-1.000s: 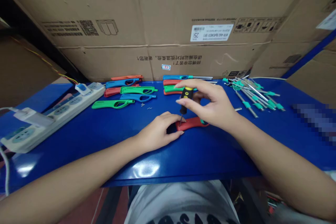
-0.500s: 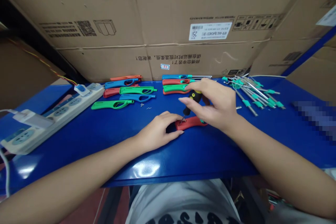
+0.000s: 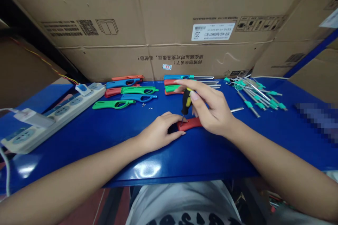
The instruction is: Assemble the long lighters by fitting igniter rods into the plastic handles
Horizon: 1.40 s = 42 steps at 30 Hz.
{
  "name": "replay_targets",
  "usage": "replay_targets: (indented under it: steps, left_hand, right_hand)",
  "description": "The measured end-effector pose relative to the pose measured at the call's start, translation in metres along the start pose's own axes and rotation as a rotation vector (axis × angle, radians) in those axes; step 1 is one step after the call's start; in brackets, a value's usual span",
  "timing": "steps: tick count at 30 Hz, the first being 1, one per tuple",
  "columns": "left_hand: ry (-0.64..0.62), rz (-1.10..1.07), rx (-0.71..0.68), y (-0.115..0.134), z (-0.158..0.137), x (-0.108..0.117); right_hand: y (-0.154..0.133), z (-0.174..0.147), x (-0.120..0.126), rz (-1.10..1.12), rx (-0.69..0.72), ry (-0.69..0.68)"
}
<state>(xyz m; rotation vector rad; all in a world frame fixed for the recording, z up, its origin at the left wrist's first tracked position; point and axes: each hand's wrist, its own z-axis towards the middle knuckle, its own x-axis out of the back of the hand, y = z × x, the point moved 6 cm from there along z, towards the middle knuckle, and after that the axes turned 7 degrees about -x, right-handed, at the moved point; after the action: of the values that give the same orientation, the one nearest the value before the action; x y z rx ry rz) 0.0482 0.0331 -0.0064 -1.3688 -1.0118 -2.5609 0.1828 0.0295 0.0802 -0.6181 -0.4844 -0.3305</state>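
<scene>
My left hand pinches the butt end of a red gas lighter lying flat on the blue table. My right hand grips a small black-and-yellow screwdriver. The screwdriver stands almost upright, its tip at the lighter's handle near my left fingertips. Whether the tip sits in a screw is too small to see. My right hand hides the lighter's front part; a metal tube shows beyond it. Small screws lie on the table ahead of my left hand.
Several coloured lighter casings lie at the back left. Lighters with metal tubes are stacked at the back middle. Right of them is a pile of metal tubes with green ends. A power strip runs along the left; a cardboard box stands behind.
My right hand has shifted slightly left and turned, bringing the screwdriver more upright with its tip still at the red lighter. The left hand stays in place.
</scene>
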Motion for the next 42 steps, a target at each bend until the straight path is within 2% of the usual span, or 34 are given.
replay_targets:
  steps: [2, 3, 7, 9, 11, 14, 16, 21, 25, 27, 31, 33, 35, 39, 42]
  left_hand:
    - [-0.002, -0.001, 0.002, 0.0, 0.0, 0.0]
    - [-0.002, -0.002, 0.002, 0.0, 0.001, 0.0]
    - [-0.002, -0.015, 0.023, -0.001, 0.001, -0.001]
    - [-0.003, -0.016, 0.048, -0.002, 0.0, -0.002]
    - [0.0, -0.008, 0.062, -0.001, 0.001, -0.002]
    - [-0.003, -0.005, 0.059, 0.0, 0.001, -0.001]
    - [0.0, -0.011, 0.058, 0.001, 0.001, 0.0]
    - [0.031, -0.005, 0.074, 0.001, 0.0, -0.001]
    - [0.032, -0.008, 0.075, 0.002, 0.001, -0.001]
    - [0.03, -0.009, 0.072, 0.003, 0.001, 0.0]
    - [0.021, -0.016, 0.08, 0.003, 0.001, 0.0]
    - [0.032, -0.013, 0.078, 0.002, 0.0, -0.001]
    - [0.044, -0.01, 0.068, 0.002, -0.001, -0.003]
    - [0.041, -0.027, 0.087, 0.0, -0.003, -0.007]
    - [0.041, -0.018, 0.081, 0.003, -0.002, -0.006]
  right_hand:
    - [0.001, 0.001, -0.005, 0.074, -0.057, -0.082]
    - [0.0, 0.002, -0.005, 0.068, -0.051, -0.077]
    - [-0.008, -0.002, 0.003, -0.164, 0.131, 0.084]
    - [-0.01, -0.004, 0.002, -0.249, 0.177, 0.094]
    - [-0.009, -0.003, 0.001, -0.213, 0.134, 0.056]
    - [-0.003, 0.002, -0.001, 0.002, -0.022, -0.031]
    - [-0.001, 0.006, -0.001, 0.073, -0.065, -0.048]
    - [-0.014, 0.004, 0.004, -0.151, 0.066, 0.071]
    - [-0.018, -0.002, -0.001, -0.291, 0.03, 0.057]
    - [-0.015, -0.002, -0.003, -0.199, -0.043, 0.01]
    - [-0.004, 0.003, -0.008, 0.211, -0.245, -0.193]
    - [-0.003, 0.006, -0.01, 0.277, -0.29, -0.239]
    - [-0.006, 0.007, -0.009, 0.231, -0.242, -0.184]
    - [-0.016, 0.001, -0.007, -0.026, -0.02, 0.028]
    - [-0.015, -0.003, -0.008, -0.147, 0.015, 0.067]
